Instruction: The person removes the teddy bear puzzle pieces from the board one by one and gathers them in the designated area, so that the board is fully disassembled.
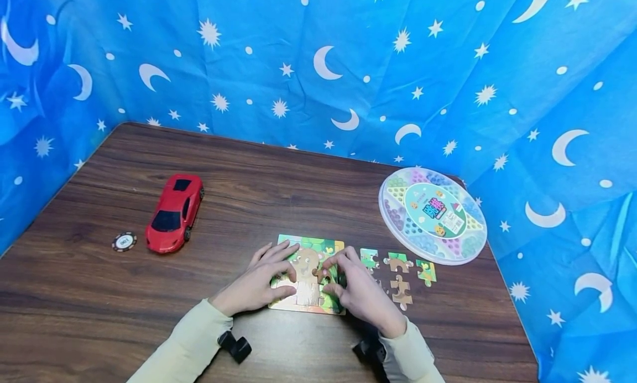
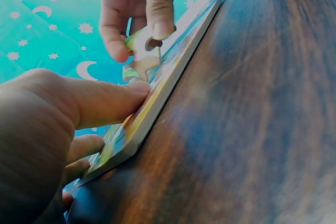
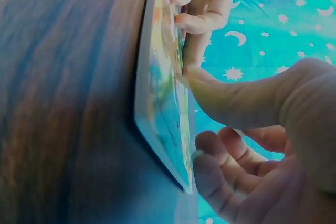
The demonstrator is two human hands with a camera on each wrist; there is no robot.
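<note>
A jigsaw puzzle board (image 1: 308, 299) with a brown bear picture lies flat near the middle front of the table. My left hand (image 1: 266, 281) rests on its left side, fingers spread and thumb on the surface. Between the thumb and fingers of my right hand (image 1: 360, 292) is a puzzle piece (image 2: 140, 45), pinched and tilted just over the right part of the board. That thumb (image 3: 226, 95) is close to the board's surface in the right wrist view. Several loose pieces (image 1: 398, 262) lie right of the board, one partly hidden by the right hand.
A red toy car (image 1: 166, 221) and a poker chip (image 1: 124, 241) sit on the left of the wooden table (image 1: 259, 195). At the right back lies a round plastic game case (image 1: 394, 234). Blue star-and-moon cloth (image 1: 278, 51) hangs around the table.
</note>
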